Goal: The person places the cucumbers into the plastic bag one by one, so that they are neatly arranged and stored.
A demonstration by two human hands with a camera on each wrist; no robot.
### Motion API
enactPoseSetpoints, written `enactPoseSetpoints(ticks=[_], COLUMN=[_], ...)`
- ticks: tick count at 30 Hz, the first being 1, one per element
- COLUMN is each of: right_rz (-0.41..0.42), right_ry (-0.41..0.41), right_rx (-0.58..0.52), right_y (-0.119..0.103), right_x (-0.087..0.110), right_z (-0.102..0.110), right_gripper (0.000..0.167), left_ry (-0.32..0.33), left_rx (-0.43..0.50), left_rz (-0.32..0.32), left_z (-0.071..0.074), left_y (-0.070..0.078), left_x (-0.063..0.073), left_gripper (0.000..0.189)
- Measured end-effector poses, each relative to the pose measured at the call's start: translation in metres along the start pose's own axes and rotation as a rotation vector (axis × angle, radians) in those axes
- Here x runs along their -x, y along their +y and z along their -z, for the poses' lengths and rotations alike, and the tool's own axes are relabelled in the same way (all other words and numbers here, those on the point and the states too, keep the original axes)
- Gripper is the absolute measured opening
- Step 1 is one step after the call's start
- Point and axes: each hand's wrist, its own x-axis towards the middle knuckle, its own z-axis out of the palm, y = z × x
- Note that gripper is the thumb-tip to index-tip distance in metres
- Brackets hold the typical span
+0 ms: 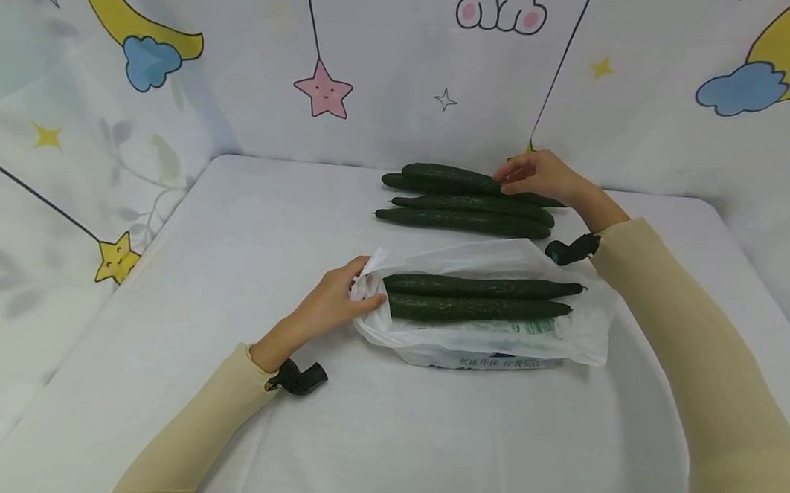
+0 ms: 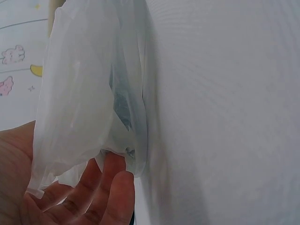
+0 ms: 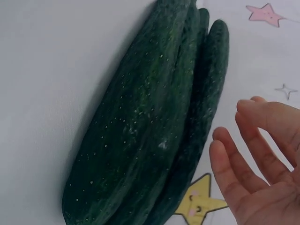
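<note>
1. Beige sleeves (image 1: 703, 364) are coming in closest to the camera, reaching from both lower corners, with the right one running along the bag's right side.
2. Left hand (image 1: 334, 298) is grasping the left end of the white plastic bag (image 1: 462, 256), fingers curling round its edge; two cucumbers (image 1: 479, 307) are lying in the bag, pointing left to right.
3. Now the key relation: the far cucumbers (image 1: 464, 221) are lying just beyond the bag, bunched side by side, their long axes also running left to right, almost parallel with the pair in the bag.
4. Right hand (image 1: 545, 175) is clearly the nearer one, hovering at the bunch's right-hand part, on its far side; its fingers are loosely bent and holding nothing, with a gap showing in the right wrist view.
5. Beyond them, the worktop's (image 1: 283, 161) back edge and the printed curtain (image 1: 393, 90) are running close behind, leaving tight room on that side.
6. Between bunch and bag only a narrow strip is showing, and the right wrist camera (image 1: 572, 250) is sitting just by the bag's far right corner; wider white cloth is stretching off to the left and toward the viewer.
</note>
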Motion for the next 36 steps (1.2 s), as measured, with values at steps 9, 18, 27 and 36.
enactPoseSetpoints(ticks=[9, 18, 27, 36], right_rz=[-0.017, -0.041, -0.077, -0.083], right_ry=[0.051, 0.081, 0.038, 0.015], right_rx=[-0.040, -0.023, 0.009, 0.032], right_y=[0.007, 0.014, 0.022, 0.023], right_x=[-0.014, -0.025, -0.031, -0.039], right_z=[-0.005, -0.013, -0.019, -0.023], right_gripper=[0.035, 0.041, 0.051, 0.054], left_ry=[0.002, -0.007, -0.022, -0.013], left_rx=[0.008, -0.003, -0.018, -0.013], left_rz=[-0.012, -0.008, -0.013, -0.007], left_z=[0.000, 0.000, -0.001, 0.000], left_y=[-0.003, -0.003, -0.002, -0.003], left_x=[-0.002, -0.001, -0.002, -0.002], left_gripper=[0.059, 0.056, 0.055, 0.056])
